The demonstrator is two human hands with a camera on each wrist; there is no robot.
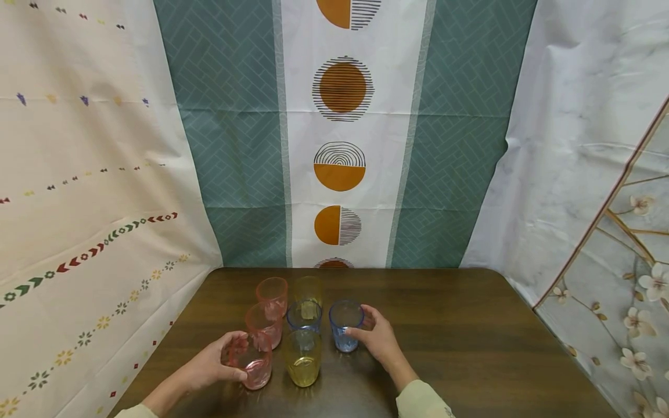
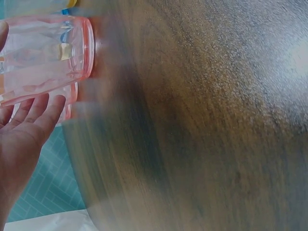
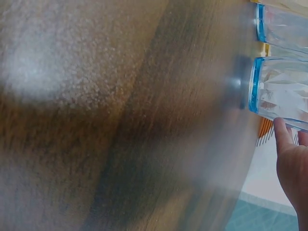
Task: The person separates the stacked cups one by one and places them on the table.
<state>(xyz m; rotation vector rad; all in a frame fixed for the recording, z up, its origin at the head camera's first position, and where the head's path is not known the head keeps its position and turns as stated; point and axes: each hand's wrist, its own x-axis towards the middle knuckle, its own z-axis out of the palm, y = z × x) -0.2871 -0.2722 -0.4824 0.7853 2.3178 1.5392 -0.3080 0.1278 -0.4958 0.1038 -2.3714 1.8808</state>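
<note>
My left hand [image 1: 208, 363] holds the nearest pink glass [image 1: 258, 371] from its left side, thumb in front and fingers behind. That pink glass [image 2: 43, 62] also shows in the left wrist view, fingers along its side. On the right, my right hand [image 1: 384, 342] grips a clear blue glass [image 1: 345, 339], its thumb across the front. In the right wrist view a fingertip meets the side of this blue glass [image 3: 279, 91]. Between the hands stand a front yellow glass [image 1: 303, 368] and another blue glass [image 1: 304, 313], partly hidden behind it.
Two more pink glasses stand in line behind the held one, a middle one [image 1: 265, 325] and a far one [image 1: 273, 290]. A second yellow glass [image 1: 308, 284] is at the back. The dark wooden table [image 1: 460, 348] ends at patterned cloths [image 1: 240, 174] behind and at both sides.
</note>
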